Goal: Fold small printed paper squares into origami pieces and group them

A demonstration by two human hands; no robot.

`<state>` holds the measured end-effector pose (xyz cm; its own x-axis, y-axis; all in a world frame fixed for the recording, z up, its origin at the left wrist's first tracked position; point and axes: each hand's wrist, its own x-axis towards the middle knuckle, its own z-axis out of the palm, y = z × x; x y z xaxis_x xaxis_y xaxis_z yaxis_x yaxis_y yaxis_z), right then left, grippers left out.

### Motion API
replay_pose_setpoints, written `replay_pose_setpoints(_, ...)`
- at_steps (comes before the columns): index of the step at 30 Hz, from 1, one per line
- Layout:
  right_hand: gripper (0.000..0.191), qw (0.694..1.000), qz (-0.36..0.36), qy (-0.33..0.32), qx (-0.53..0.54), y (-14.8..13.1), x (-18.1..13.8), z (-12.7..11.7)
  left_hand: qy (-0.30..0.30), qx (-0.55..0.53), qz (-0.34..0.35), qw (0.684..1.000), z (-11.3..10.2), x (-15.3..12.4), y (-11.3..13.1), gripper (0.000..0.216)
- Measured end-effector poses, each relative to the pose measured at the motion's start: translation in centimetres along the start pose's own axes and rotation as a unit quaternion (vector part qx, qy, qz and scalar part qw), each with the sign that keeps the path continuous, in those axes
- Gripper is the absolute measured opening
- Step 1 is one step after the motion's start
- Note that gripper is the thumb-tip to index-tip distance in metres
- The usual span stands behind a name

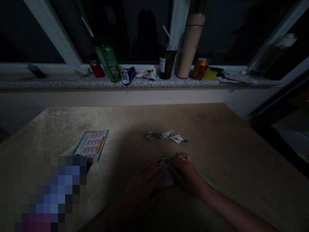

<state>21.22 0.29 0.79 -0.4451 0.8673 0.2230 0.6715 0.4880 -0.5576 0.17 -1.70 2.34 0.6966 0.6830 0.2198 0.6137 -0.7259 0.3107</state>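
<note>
Both my hands rest low on a tan table [217, 135] in dim light. A small printed paper piece [165, 172] lies between them. My left hand [142, 185] lies with its fingers stretched toward the paper, touching its left edge. My right hand [184, 170] has its fingers curled over the paper's right edge and pinches it. Three small folded paper pieces [166, 135] lie in a row a little beyond my hands.
A printed leaflet [92, 145] lies on the table at the left. Along the stone windowsill [60, 82] stand a green bottle [108, 62], a red cup [97, 69], a dark cup with a straw [166, 62], a tall beige tumbler [189, 46], a can [200, 68] and wrappers.
</note>
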Motion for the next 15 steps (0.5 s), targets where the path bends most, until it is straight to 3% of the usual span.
replay_pose_setpoints(3,0.02,1.0,-0.001,0.001,-0.012,-0.1,0.0,0.1,-0.029,0.001,0.003,1.0,-0.1,0.0,0.1,0.05)
replay_pose_setpoints(10,0.008,0.999,0.001,0.034,0.005,0.0,-0.2,-0.2,-0.035,-0.017,-0.007,0.999,0.3,0.1,0.0,0.046)
replay_pose_setpoints(15,0.046,0.995,-0.098,-0.019,-0.007,-0.1,-0.6,-1.5,-0.03,-0.048,-0.019,0.998,0.2,0.3,0.0,0.036)
